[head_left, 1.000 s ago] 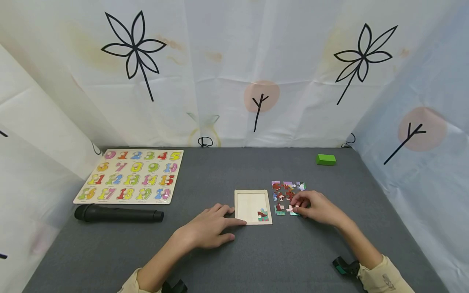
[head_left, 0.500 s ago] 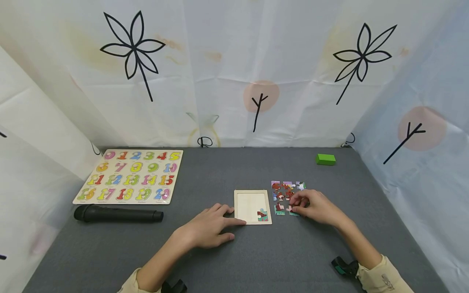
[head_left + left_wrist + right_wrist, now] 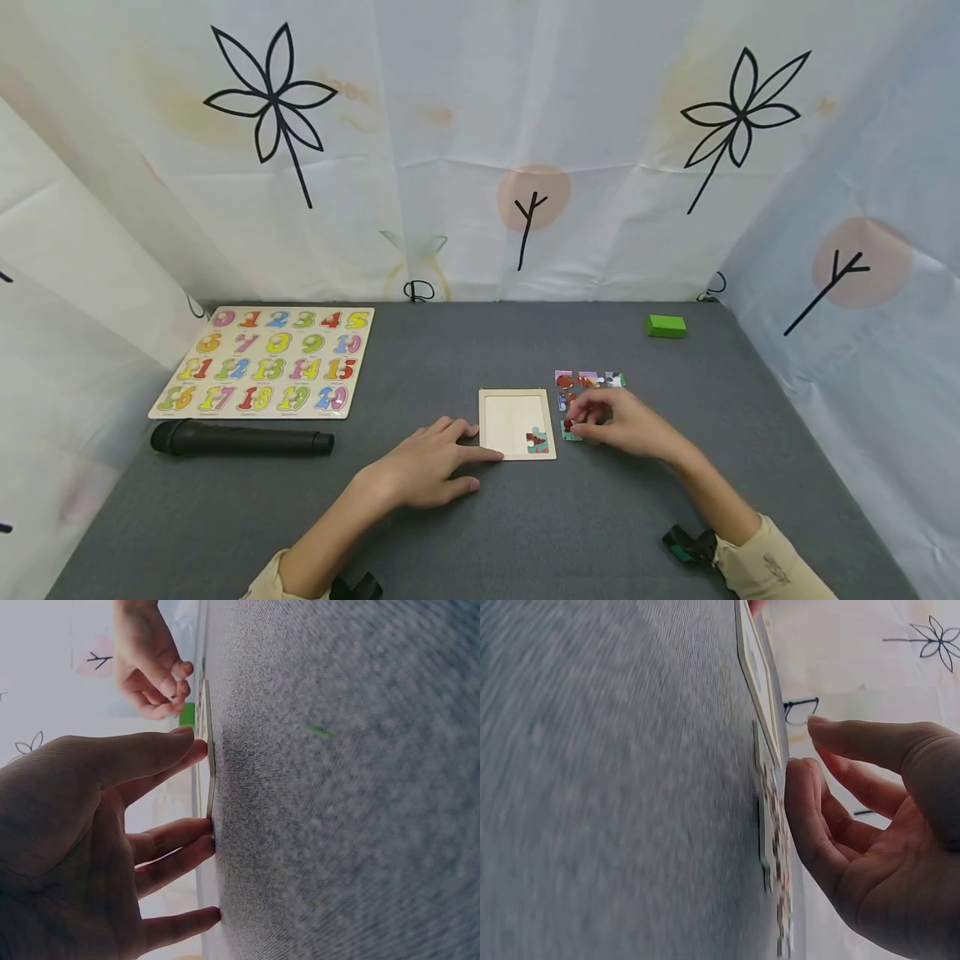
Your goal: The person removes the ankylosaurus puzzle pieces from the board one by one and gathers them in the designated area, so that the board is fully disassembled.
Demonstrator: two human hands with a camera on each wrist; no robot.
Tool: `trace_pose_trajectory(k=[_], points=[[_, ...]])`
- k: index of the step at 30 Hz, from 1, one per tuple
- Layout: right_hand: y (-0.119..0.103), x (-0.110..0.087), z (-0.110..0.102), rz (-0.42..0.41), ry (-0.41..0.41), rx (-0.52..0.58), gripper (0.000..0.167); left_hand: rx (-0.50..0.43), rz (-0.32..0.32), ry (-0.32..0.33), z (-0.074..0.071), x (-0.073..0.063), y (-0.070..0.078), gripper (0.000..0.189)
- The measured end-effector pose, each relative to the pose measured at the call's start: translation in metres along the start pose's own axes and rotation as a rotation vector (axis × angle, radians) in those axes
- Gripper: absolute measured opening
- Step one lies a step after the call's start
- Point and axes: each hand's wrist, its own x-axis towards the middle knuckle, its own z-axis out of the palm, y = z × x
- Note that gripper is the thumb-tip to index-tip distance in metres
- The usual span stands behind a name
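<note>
A small wooden puzzle tray (image 3: 483, 421) lies flat on the grey table, one printed jigsaw piece (image 3: 537, 442) in its lower right corner. My left hand (image 3: 423, 468) rests beside it with fingers spread, the index fingertip touching the lower left of its rim. Right of the tray lie several loose jigsaw pieces (image 3: 588, 379), partly covered by my right hand (image 3: 626, 423). In the right wrist view, the right hand (image 3: 877, 817) hovers close over the pieces (image 3: 766, 840), thumb and index finger bent but apart. Nothing shows between them.
A wooden number board (image 3: 262, 362) stands at the back left, a black microphone (image 3: 242, 438) in front of it. Towards the back right sits a green block (image 3: 666, 326). Printed white curtains (image 3: 465, 150) close off the back and sides.
The right hand has moved left, from the rightmost loose pieces to those closer to the tray. The left hand and the piece in the tray have stayed put.
</note>
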Motion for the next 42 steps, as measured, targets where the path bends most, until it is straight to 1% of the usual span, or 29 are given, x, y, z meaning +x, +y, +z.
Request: trace_pose_trajectory(k=[5,9,15,21,30,33,42], points=[[-0.004,0.008,0.007,-0.037,-0.041,0.039,0.017,0.000,0.000,-0.003,0.000,0.000,0.000,0.048],[-0.009,0.014,0.015,-0.067,-0.066,0.058,0.016,-0.005,-0.005,-0.010,-0.001,0.000,0.001,0.047],[-0.015,0.023,0.028,-0.059,-0.112,0.075,0.016,0.000,-0.006,-0.012,-0.002,0.000,0.001,0.047],[-0.018,0.027,0.035,-0.037,-0.111,0.024,0.017,-0.006,-0.010,-0.014,-0.001,-0.001,0.001,0.047],[-0.020,0.027,0.037,-0.019,-0.069,-0.087,0.026,-0.017,-0.012,-0.010,-0.002,-0.001,0.002,0.047],[-0.020,0.027,0.037,-0.007,-0.054,-0.113,0.027,-0.019,-0.012,-0.010,-0.002,-0.001,0.001,0.047],[-0.022,0.026,0.038,-0.011,-0.067,-0.139,0.024,-0.014,-0.011,-0.012,-0.002,-0.001,0.002,0.047]])
